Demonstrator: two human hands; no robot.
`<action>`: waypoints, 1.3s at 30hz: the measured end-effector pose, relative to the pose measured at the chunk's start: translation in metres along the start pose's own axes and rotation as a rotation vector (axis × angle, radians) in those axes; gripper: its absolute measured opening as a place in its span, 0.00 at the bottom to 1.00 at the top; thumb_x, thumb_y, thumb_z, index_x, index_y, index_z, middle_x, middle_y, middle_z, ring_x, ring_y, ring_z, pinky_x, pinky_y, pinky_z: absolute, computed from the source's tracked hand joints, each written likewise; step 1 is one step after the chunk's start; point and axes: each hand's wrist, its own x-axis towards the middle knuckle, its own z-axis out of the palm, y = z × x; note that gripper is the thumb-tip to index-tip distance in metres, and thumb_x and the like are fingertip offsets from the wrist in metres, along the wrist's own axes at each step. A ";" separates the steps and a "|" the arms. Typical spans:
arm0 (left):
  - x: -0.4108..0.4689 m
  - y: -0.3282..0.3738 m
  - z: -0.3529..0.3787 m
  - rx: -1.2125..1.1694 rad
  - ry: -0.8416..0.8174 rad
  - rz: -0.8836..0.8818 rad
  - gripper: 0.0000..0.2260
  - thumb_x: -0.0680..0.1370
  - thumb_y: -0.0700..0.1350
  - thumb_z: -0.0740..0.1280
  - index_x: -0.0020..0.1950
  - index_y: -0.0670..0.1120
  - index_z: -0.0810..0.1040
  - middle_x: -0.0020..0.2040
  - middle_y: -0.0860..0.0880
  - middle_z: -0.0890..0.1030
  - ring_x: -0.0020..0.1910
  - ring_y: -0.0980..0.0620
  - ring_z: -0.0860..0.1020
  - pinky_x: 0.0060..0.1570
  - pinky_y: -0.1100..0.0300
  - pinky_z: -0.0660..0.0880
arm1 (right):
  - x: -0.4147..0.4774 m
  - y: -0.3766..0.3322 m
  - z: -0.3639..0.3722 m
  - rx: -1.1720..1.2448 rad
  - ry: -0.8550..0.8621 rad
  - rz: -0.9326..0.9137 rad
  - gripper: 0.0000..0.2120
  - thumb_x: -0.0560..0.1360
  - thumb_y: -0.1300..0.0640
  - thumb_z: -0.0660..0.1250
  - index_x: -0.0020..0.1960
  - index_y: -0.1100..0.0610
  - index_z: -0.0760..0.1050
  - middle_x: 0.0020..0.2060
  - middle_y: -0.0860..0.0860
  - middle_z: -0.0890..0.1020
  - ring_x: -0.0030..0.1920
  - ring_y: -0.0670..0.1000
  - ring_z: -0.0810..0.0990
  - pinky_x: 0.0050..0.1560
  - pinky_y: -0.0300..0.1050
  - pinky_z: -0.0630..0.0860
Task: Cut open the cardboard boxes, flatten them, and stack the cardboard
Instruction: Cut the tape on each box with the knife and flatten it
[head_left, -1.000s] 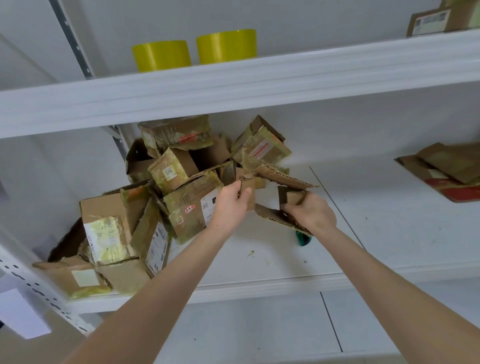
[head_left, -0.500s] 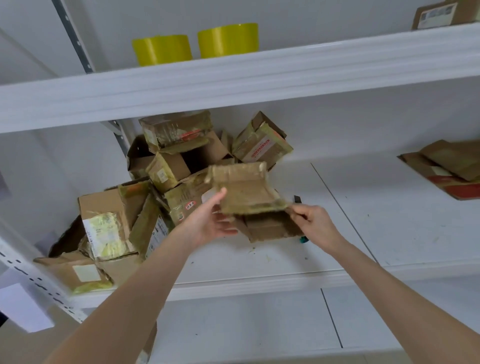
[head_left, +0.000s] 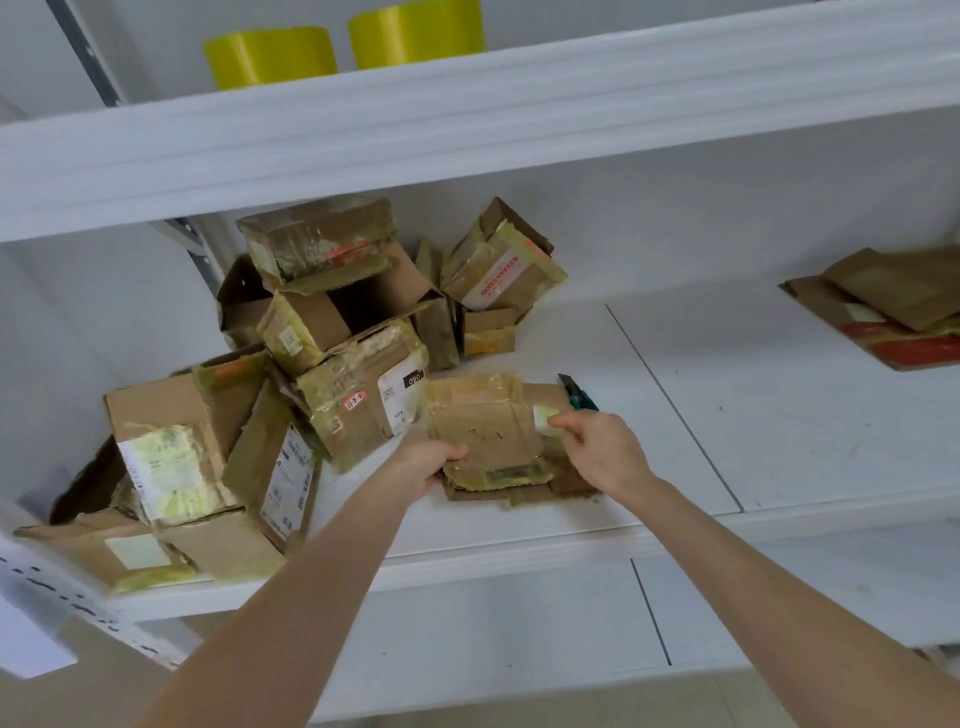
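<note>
Two bare forearms reach up and forward from the near edge, both extended toward the middle shelf (head_left: 779, 415).

Left hand (head_left: 431, 465): fingers curled over the near left edge of the flattened box (head_left: 485, 431), thumb side on top, pinching that edge. Likely pinning the piece down so it stays flat.

Right hand (head_left: 605, 449): palm down at the right edge of the same piece, forefinger and thumb drawn together at a pale label near that corner. Whether they actually grip the label or flap, cannot tell. Wrist is straight, elbow low.

The flattened box lies on the shelf between the hands, taped face up, on top of more loose cardboard that sticks out at its near and right sides. Judged: flattening is nearly done, stacking not yet.

Just beyond the right hand, a green-handled cutter (head_left: 575, 392) rests on the shelf, blade end pointing away; set down within reach, probably for the next box.

Left and farther back, a pile of uncut boxes (head_left: 332, 338) leans together, still taped. Much of the task remains.

Far right on the same shelf, well apart, a stack of flat cardboard (head_left: 883, 306), the likely destination.

Farthest, on the upper shelf (head_left: 467, 114), two yellow rolls (head_left: 270, 54).
</note>
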 end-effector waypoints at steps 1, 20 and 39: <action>0.001 -0.003 0.010 0.031 0.000 -0.009 0.13 0.74 0.32 0.70 0.58 0.36 0.76 0.55 0.39 0.81 0.47 0.45 0.81 0.44 0.56 0.78 | 0.003 0.000 0.001 -0.057 -0.005 -0.046 0.16 0.78 0.61 0.60 0.63 0.51 0.79 0.57 0.52 0.82 0.55 0.53 0.80 0.55 0.45 0.76; 0.059 -0.004 0.053 1.326 0.028 0.757 0.25 0.82 0.45 0.53 0.79 0.51 0.52 0.79 0.50 0.53 0.78 0.48 0.48 0.75 0.48 0.45 | 0.066 0.023 0.070 -0.519 -0.213 -0.123 0.40 0.75 0.30 0.39 0.79 0.52 0.43 0.78 0.56 0.45 0.78 0.56 0.43 0.76 0.56 0.44; 0.091 -0.030 0.020 1.375 0.147 0.524 0.35 0.80 0.65 0.44 0.78 0.44 0.42 0.79 0.44 0.43 0.78 0.49 0.44 0.74 0.55 0.40 | 0.095 0.031 0.072 -0.588 -0.261 -0.112 0.28 0.80 0.39 0.37 0.78 0.43 0.39 0.78 0.51 0.43 0.77 0.56 0.39 0.73 0.57 0.35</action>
